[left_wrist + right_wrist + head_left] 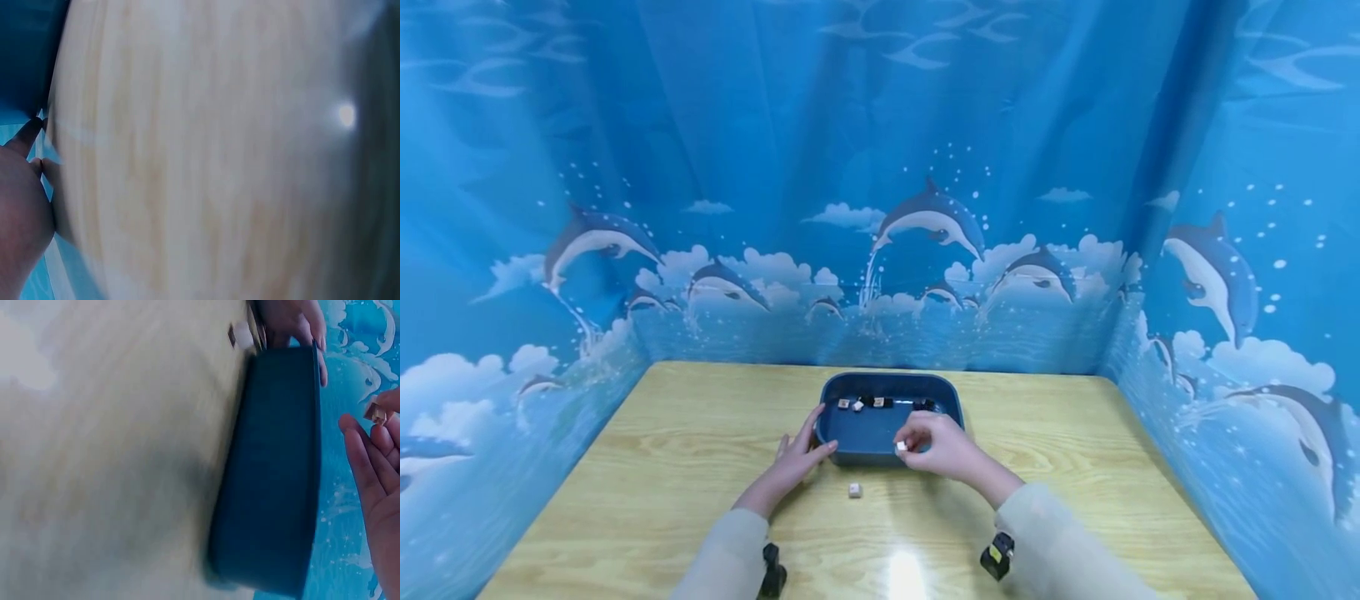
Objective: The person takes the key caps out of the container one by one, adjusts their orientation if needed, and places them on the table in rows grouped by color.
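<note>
My right hand pinches a small pale block between thumb and fingertips, over the near right rim of a dark blue bin. In the right wrist view this block shows brownish sides. Fingers spread, my left hand rests against the bin's near left corner, its thumb along the front and its index finger along the left side. Inside the bin, white-topped blocks and several black pieces lie toward the back. Another white block sits on the table just in front of the bin.
The light wood table reaches back to a blue curtain printed with dolphins, which also hangs on both sides. Each wrist carries a small black camera, one of them the right wrist camera.
</note>
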{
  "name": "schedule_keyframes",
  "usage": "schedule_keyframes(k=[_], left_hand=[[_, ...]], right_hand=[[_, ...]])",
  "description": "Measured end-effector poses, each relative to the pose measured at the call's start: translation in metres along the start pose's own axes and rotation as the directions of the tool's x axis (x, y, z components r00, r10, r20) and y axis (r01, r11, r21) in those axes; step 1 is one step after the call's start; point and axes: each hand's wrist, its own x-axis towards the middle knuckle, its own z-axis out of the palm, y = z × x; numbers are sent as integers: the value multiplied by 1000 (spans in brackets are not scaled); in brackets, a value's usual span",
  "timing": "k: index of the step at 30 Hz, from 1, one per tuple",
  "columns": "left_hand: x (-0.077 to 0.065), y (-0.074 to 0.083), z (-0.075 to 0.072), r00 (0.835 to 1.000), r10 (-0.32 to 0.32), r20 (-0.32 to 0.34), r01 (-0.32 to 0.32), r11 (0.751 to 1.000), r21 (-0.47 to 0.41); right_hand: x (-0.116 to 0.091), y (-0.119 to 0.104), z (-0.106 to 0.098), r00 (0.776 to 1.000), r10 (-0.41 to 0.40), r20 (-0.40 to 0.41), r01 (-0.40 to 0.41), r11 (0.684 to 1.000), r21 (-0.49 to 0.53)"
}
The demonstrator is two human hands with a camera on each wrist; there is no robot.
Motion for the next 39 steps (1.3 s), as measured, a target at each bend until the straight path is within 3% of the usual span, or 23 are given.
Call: schedule_keyframes(k=[16,22,29,39], left_hand=[[0,2,-4,1000,-12,-10,12,1000,-7],[1,1,-3,1000,-7,-12,7,1000,1],[0,2,-3,1000,0,-2,0,1000,1],[0,2,-2,1000,-8,0,8,1000,12]], right_hand=[[-7,-9,58,985,128,-118,-121,990,67],[-7,-1,80,973,188,-133,-186,982,23],[-4,2,87,956,254,-144,-258,966,-8],[-2,4,93,955,251,-160,-271,955,-117]])
